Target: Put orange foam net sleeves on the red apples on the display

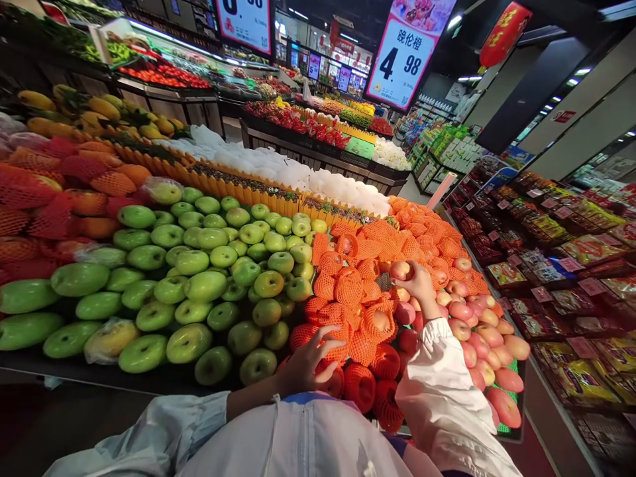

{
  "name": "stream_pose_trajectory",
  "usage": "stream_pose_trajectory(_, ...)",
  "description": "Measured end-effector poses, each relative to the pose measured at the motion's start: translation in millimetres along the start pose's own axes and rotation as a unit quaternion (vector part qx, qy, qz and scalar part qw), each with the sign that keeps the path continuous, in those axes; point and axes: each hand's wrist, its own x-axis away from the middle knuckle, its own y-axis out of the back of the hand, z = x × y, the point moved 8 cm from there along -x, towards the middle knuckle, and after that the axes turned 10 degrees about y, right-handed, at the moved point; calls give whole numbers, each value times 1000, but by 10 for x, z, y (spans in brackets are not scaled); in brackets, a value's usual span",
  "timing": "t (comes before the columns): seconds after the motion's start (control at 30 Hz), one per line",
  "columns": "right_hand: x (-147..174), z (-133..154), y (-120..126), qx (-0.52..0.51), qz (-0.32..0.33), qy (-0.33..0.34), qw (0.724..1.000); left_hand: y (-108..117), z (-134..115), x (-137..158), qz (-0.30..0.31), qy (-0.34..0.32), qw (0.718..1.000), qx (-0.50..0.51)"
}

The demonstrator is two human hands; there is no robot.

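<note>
My right hand (pixel 418 283) grips a pink-red apple (pixel 400 270) with its fingers closed around the fruit's side. The arm reaches out over the boundary between netted apples and bare ones. Directly around it lie apples in orange foam nets (pixel 350 288) and loose pink-red apples (pixel 477 338). My left hand (pixel 308 361) hovers low over the front netted apples, fingers spread and curved, with nothing visible between them. Whether its fingertips touch the netting I cannot tell. Green apples (pixel 193 265) fill the display to the left of this hand.
Fruit in pink nets (pixel 44 185) and yellow mangoes (pixel 99 109) lie at left. White-wrapped fruit (pixel 278 169) runs behind an orange picket border (pixel 223 182). Packaged snacks (pixel 576 265) line a shelf at right. A price sign (pixel 407 56) hangs overhead.
</note>
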Motion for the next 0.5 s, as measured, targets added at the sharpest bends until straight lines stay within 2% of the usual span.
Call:
stream_pose_trajectory(0.07, 172, 228, 203, -39, -60, 23, 997, 25, 19, -22, 10, 43, 998, 47)
stream_pose_trajectory(0.17, 469, 671, 429, -89, -116, 53, 988, 68, 70, -54, 23, 111, 985, 134)
stream_pose_trajectory(0.27, 797, 1194, 522, -135, -147, 98, 975, 9, 198, -57, 62, 184, 948, 251)
stream_pose_trajectory(0.33, 1030, 1549, 464, -165, -142, 132, 967, -92, 291, -32, 98, 214, 909, 345)
stream_pose_trajectory(0.4, 1266, 1922, 284, -216, -98, 185, 954, -182, 368, 4, 119, 217, 868, 430)
stream_pose_trajectory(0.43, 1386, 2101, 163, -244, -66, 212, 944, -208, 409, 26, 118, 212, 857, 455)
stream_pose_trajectory(0.5, 1611, 2387, -81, -294, -8, 241, 925, -232, 503, 79, 100, 211, 851, 471)
